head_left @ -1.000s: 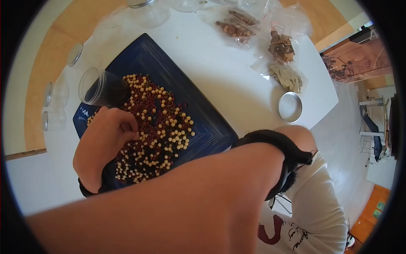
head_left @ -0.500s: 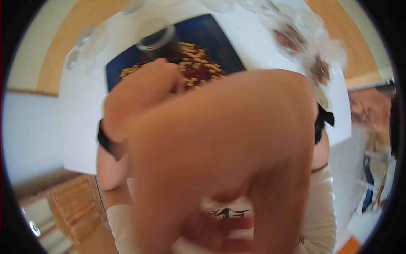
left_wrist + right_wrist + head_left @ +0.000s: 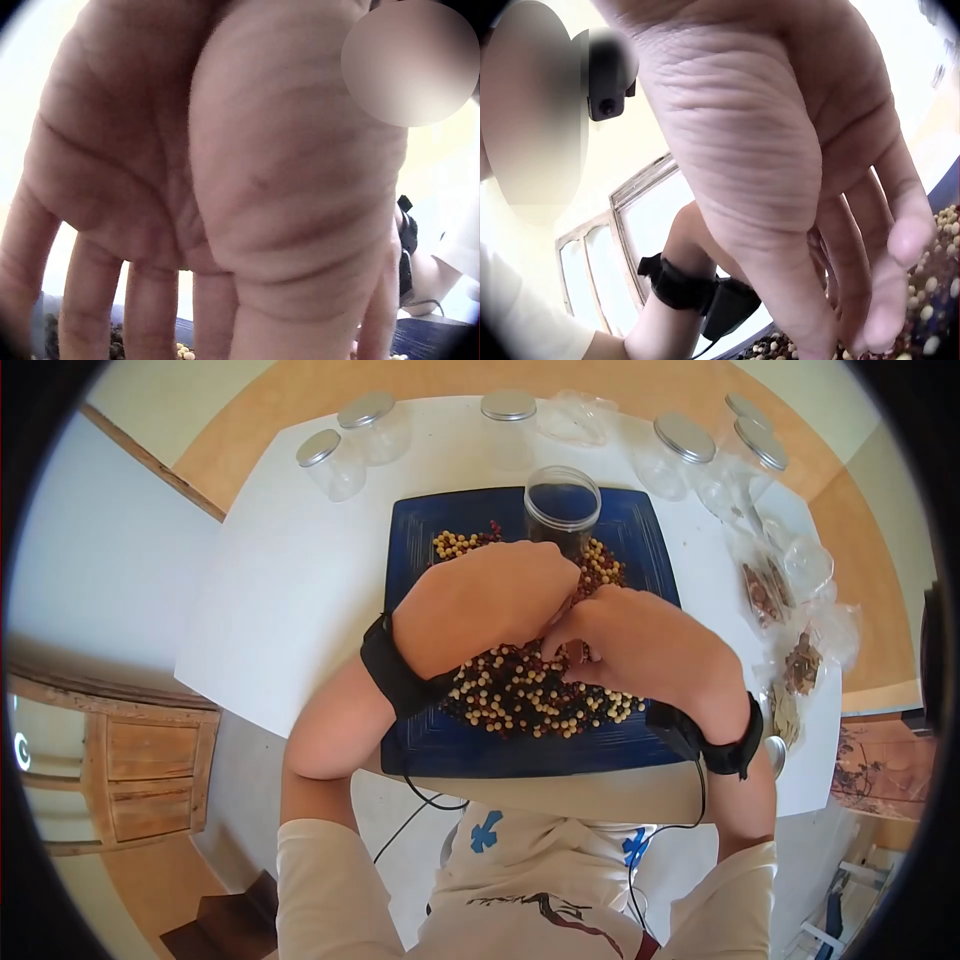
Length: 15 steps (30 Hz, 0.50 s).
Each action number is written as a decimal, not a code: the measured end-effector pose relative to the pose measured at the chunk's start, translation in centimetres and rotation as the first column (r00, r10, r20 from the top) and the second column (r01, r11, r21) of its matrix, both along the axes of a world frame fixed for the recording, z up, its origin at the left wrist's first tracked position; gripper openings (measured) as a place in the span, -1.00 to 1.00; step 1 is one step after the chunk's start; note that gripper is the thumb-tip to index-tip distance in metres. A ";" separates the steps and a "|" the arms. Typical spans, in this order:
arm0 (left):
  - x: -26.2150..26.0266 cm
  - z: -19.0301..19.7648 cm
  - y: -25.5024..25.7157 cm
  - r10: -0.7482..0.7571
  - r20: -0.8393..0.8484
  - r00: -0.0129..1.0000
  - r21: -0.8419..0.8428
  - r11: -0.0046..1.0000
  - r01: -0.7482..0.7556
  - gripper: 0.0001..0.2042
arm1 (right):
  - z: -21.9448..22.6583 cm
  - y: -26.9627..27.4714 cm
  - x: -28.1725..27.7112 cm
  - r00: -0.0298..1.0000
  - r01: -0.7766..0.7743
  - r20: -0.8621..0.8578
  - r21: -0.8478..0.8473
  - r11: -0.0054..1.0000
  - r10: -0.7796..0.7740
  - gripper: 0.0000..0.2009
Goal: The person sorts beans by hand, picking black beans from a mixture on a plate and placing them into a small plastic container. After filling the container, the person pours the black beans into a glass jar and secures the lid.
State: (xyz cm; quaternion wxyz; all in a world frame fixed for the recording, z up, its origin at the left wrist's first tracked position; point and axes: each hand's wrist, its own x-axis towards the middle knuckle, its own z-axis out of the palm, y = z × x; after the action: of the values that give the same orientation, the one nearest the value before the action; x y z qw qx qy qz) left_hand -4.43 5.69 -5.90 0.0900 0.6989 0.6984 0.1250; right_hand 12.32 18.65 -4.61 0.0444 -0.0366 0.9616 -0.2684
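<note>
A square dark blue tray [image 3: 480, 762] holds a loose spread of mixed beans [image 3: 520, 695], yellowish, dark red and black. Over the middle of it my left hand [image 3: 490, 605] reaches down, fingers straight in the left wrist view and their tips out of sight. Beside it, my right hand [image 3: 660, 650] hangs low over the beans with fingers gently bent. Its thumb and forefinger show a gap in the head view, with nothing seen between them. Just beyond the hands, a lidless clear jar [image 3: 562, 510] with dark contents stands on the tray.
Lidded clear jars [image 3: 375, 435] stand along the white table's [image 3: 270, 580] far side, left and right. Several plastic bags of dried pieces [image 3: 803, 665] lie at the right. Cables [image 3: 700, 790] hang from both black wrist bands [image 3: 395, 670] near the tray's front edge.
The right arm, raised close across the head view before, has come down, and its hand is now over the beans beside the left. The head view has turned and now takes in the whole tray.
</note>
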 end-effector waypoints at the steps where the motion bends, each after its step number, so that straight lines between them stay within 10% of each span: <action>1: -0.2 0.3 -0.3 0.000 0.043 0.999 -0.020 1.000 0.001 -0.82 | 0.0 -0.2 -0.1 1.000 -0.001 0.019 0.010 1.000 0.001 -0.80; 11: -0.4 -0.8 -1.3 -0.071 -0.023 0.997 0.221 0.973 0.074 -0.90 | -0.7 -1.0 -0.8 0.999 -0.027 0.037 0.066 0.997 0.024 -0.90; 15: -0.3 0.2 -0.6 -0.016 -0.001 1.000 -0.001 1.000 0.016 -0.81 | 0.6 -0.5 -0.8 0.995 -0.039 0.093 0.019 0.999 0.037 -0.91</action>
State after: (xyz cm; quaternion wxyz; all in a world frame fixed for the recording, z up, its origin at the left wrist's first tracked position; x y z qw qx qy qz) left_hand -4.68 5.06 -5.75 0.0910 0.7044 0.6930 0.1239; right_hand 11.49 18.12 -3.98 0.0945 -0.0418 0.9604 -0.2587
